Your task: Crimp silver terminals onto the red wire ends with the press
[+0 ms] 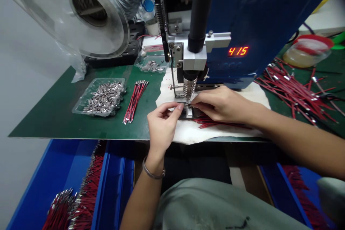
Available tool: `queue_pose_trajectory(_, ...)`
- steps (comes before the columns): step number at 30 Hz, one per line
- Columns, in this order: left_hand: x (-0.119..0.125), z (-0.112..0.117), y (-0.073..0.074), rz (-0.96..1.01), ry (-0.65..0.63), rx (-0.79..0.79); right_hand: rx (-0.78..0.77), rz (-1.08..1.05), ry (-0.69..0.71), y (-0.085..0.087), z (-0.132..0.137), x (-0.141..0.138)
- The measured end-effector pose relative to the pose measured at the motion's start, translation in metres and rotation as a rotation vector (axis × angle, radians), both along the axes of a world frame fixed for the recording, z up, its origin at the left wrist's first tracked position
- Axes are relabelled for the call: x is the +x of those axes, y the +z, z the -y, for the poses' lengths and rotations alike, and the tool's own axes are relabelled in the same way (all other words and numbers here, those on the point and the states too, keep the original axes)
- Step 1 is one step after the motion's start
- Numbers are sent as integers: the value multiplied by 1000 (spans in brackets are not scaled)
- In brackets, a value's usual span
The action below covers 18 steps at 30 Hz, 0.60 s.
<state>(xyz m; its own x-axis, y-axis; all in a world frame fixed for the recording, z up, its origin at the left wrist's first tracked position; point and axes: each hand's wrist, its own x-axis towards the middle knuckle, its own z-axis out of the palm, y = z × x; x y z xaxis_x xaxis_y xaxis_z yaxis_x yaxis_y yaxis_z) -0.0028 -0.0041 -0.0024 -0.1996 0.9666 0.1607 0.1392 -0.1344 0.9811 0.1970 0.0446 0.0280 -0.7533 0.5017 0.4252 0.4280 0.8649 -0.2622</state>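
Note:
Both hands meet under the ribbed metal tip (189, 88) of a blue press machine (253, 18). My left hand (161, 124) pinches a small metal piece (185, 105) at the fixture below the tip. Closed around a bundle of red wires (212, 121), my right hand (223, 104) holds one wire end at the same spot. The wires lie on a white cloth (194, 133).
A clear tray of small metal terminals (104, 97) and a bundle of red-black wires (134, 100) lie to the left on the green mat (54, 115). Loose red wires (293, 90) spread at right. A clear reel (78, 10) hangs at upper left. Blue bins (67, 183) below hold finished wires.

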Motion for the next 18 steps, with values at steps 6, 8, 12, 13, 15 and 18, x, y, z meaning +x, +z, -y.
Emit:
queue_pose_trajectory(6,0,-1,0,17,-4,-7,57,45,-68,1,2,0)
queue_pose_trajectory(8,0,-1,0,25,-3,-8,66,51,-70,1,2,0)
queue_pose_trajectory(12,0,0,0,19,0,-7,76,43,-65,0,2,-1)
queue_pose_trajectory(13,0,0,0,14,3,-8,77,39,-64,-1,2,-1)
queue_pose_trajectory(15,1,0,0,7,4,-10,75,35,-61,-1,2,-1)
queue_pose_trajectory(18,1,0,0,6,4,-7,80,29,-59,-1,2,-1)
